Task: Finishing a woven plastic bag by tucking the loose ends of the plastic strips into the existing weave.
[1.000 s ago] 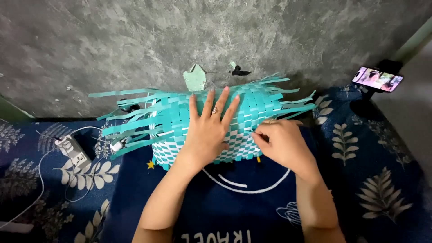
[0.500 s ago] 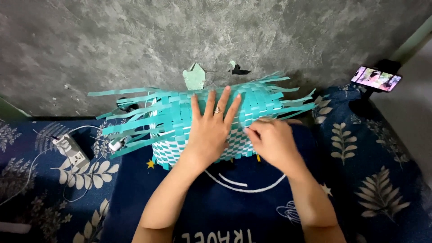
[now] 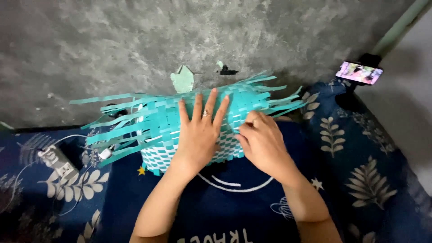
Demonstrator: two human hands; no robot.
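Observation:
A half-woven basket (image 3: 158, 130) of teal and white plastic strips lies on its side on a dark blue bedsheet (image 3: 369, 171), loose strip ends fanning out left and right. My left hand (image 3: 200, 132) presses flat on the woven side, fingers spread, a ring on one finger. My right hand (image 3: 263, 144) sits just right of it, fingers curled and pinching a teal strip at the weave's edge.
A grey concrete wall (image 3: 135, 45) with a chipped patch rises behind the basket. A white power strip (image 3: 56, 159) with cables lies at the left. A lit phone on a stand (image 3: 359, 73) stands at the far right.
My right hand has slid left along the basket, closer to my left hand. The left hand stays pressed flat on the weave.

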